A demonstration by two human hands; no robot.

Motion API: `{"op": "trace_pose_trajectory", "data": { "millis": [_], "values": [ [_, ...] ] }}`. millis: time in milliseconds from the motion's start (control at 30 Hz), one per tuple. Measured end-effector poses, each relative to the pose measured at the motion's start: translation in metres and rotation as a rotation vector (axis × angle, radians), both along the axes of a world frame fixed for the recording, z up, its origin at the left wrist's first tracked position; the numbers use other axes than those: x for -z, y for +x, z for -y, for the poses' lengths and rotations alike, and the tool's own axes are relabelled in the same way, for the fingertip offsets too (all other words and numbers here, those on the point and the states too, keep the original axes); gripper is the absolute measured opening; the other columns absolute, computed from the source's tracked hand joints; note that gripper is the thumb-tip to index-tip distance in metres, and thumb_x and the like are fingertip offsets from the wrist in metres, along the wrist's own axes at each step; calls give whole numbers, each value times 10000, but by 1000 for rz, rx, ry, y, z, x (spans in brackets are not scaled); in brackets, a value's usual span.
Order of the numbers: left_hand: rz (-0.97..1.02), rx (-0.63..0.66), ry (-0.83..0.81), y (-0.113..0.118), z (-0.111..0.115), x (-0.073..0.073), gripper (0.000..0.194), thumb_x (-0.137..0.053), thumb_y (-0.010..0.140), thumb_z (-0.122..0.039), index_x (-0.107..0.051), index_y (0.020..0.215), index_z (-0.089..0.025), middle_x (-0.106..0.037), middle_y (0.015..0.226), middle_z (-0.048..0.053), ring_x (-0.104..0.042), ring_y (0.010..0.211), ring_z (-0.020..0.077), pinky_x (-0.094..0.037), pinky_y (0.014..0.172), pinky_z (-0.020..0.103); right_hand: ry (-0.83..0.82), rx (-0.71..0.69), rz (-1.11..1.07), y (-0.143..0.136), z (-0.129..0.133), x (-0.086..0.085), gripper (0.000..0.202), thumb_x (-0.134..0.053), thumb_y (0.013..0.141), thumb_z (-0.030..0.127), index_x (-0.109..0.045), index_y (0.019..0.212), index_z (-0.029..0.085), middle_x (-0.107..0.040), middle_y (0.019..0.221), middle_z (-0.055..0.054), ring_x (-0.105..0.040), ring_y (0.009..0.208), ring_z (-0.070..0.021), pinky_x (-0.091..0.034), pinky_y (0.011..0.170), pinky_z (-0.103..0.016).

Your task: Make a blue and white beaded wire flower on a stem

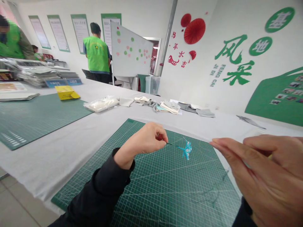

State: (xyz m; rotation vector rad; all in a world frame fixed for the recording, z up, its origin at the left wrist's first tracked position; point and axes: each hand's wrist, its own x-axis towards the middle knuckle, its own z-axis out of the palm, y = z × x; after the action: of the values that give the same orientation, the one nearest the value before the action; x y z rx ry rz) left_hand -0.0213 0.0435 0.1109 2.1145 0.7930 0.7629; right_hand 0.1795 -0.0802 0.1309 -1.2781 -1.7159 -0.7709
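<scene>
My left hand is closed in a pinch on the thin dark stem of a small blue flower ornament. The flower has pale, bead-like spots and points to the right, above a green cutting mat. At the right edge, close to the camera, my right hand has its thumb and fingers pressed together. Whatever sits between those fingertips is too small to make out. A fine dark green thread loops faintly over the mat between the hands; its ends are unclear.
Behind the mat lie a clear plastic bag and grey and white cloth pieces. To the left are another cutting mat, a yellow packet and stacked papers. A person in a green vest stands near a whiteboard.
</scene>
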Motion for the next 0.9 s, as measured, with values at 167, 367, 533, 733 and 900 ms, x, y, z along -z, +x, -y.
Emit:
{"op": "trace_pose_trajectory", "data": {
  "millis": [167, 367, 533, 733, 900],
  "values": [
    [-72, 140, 58, -4, -2, 1, 157, -564, 677, -88, -714, 695, -131, -608, 716, 32, -538, 603, 101, -414, 548, 218, 26, -35, 63, 13, -5, 1, 288, -669, 810, 155, -661, 1022, 351, -518, 806, -39, -451, 726, -205, -350, 690, -376],
    [-107, 368, 92, -5, 0, 0, 177, -594, 694, -68, -738, 714, -168, -562, 674, 2, -487, 566, 80, -397, 525, 197, 56, 0, 36, 16, -17, 3, 217, -673, 814, 208, -687, 991, 332, -529, 786, -30, -477, 731, -202, -392, 735, -387],
    [-44, 452, 36, -7, 8, -8, 171, -614, 719, -82, -753, 752, -175, -605, 799, 24, -509, 606, 77, -412, 543, 191, 43, -11, -74, 27, -37, 12, 167, -671, 820, 216, -702, 962, 298, -540, 798, -21, -496, 766, -189, -412, 756, -374],
    [110, 398, 5, -8, 16, -16, 169, -623, 739, -94, -762, 734, -188, -629, 1248, 58, -582, 655, 81, -447, 584, 220, -65, -93, -232, 36, -71, 30, 71, -669, 826, 282, -727, 854, 252, -561, 754, 0, -519, 717, -148, -404, 654, -317],
    [223, 419, -223, -7, 15, -13, 118, -650, 747, -143, -763, 760, -174, -695, 1143, 94, -654, 676, 145, -528, 634, 283, -305, -198, -450, 32, -91, 45, 124, -688, 794, 342, -746, 794, 232, -568, 692, 13, -495, 606, -110, -372, 542, -274]
  ]
}}
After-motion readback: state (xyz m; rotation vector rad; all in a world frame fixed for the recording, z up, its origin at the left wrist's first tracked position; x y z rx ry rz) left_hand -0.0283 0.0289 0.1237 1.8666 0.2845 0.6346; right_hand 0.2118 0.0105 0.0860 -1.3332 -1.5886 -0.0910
